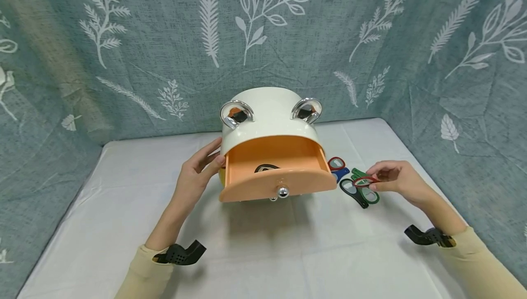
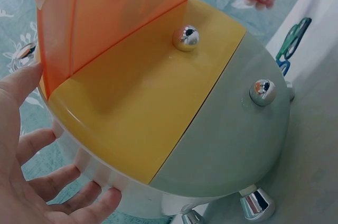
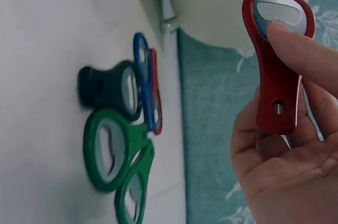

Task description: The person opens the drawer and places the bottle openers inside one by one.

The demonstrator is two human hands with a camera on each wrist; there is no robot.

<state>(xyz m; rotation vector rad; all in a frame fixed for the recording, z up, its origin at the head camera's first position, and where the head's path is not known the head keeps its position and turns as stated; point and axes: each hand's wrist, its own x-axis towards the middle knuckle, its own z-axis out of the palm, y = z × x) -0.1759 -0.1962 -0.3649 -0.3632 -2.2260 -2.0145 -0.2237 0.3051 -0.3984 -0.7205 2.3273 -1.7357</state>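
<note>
My right hand (image 1: 399, 181) pinches a red bottle opener (image 3: 275, 84) between thumb and fingers, raised over other openers on the table. My left hand (image 1: 196, 171) rests its spread fingertips on the left side of a rounded white drawer box (image 1: 269, 100) with silver eye-like rings. At the top, its orange drawer (image 1: 247, 190) is pulled out, and a black-rimmed opener (image 1: 266, 167) shows partly inside, behind the front panel. Lower down, the left wrist view shows a yellow drawer (image 2: 142, 113) and a grey-green drawer (image 2: 227, 123), both pushed in, with round silver knobs.
Right of the box lie two green openers (image 3: 92, 147), a black opener (image 3: 94, 86), a blue opener (image 3: 140, 76) and another red opener (image 1: 336, 158), bunched together. A white cloth (image 1: 263, 258) covers the table. Patterned teal fabric (image 1: 164, 38) hangs behind and at both sides.
</note>
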